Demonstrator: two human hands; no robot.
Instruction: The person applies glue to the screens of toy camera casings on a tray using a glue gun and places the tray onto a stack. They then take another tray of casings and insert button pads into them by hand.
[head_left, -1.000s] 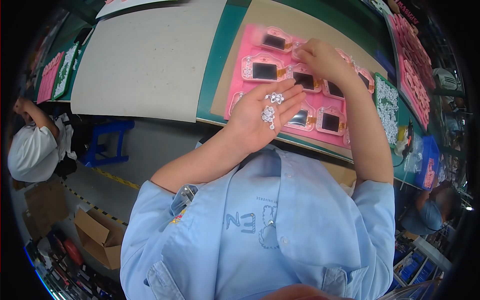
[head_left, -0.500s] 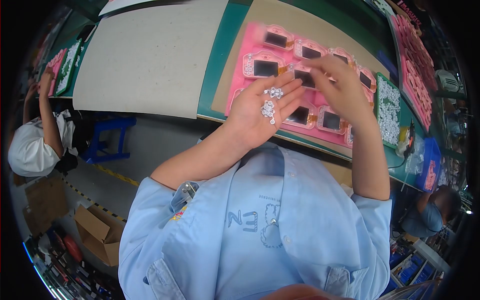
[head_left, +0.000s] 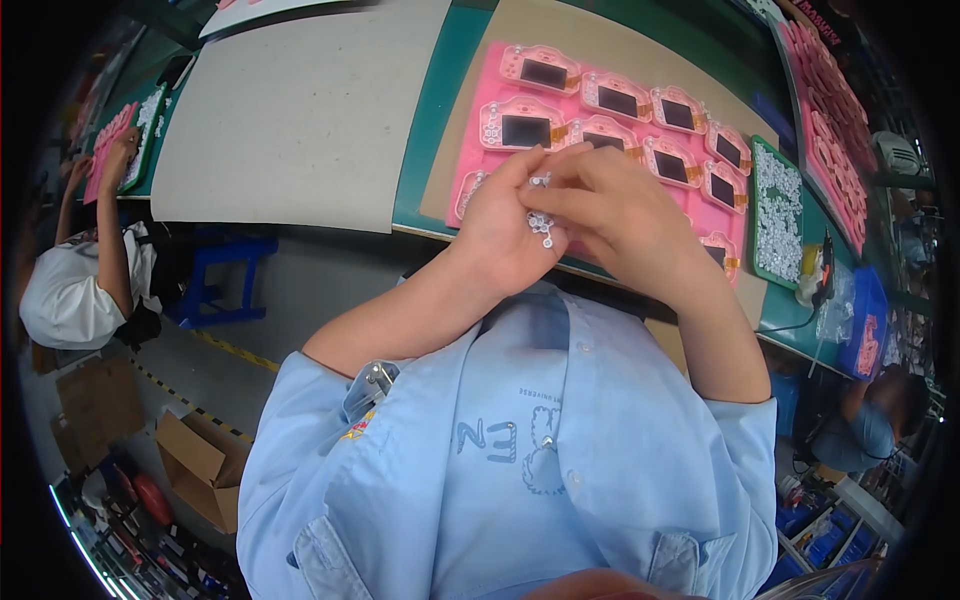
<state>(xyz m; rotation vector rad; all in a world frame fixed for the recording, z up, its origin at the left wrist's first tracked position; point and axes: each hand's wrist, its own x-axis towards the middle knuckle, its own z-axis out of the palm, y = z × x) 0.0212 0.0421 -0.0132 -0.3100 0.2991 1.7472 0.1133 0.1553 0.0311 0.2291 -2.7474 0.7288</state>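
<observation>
My left hand (head_left: 492,215) is palm up, cupping several small clear plastic button pieces (head_left: 541,226) with round knobs. Over that palm, my right hand (head_left: 610,205) has its thumb and fingertips closing around a clear button piece, partly hidden by the fingers. Just beyond both hands lies a pink foam board (head_left: 474,134) holding rows of pink game-console-shaped shells, each with a dark screen and an orange ribbon. One such console shell (head_left: 527,125) has clear pieces set at its left side. My hands and forearms cover some shells in the nearer rows.
A green tray (head_left: 757,215) full of small clear pieces stands right of the board. Farther right are a rack of pink parts (head_left: 825,130), a blue bin (head_left: 868,335) and a cable. Grey sheeting (head_left: 300,120) covers the left table. Co-workers sit at far left and right.
My right hand has come back from over the console shells to my left palm, and its fingertips now meet the clear pieces. My left hand stays nearly still, its fingers curled slightly more.
</observation>
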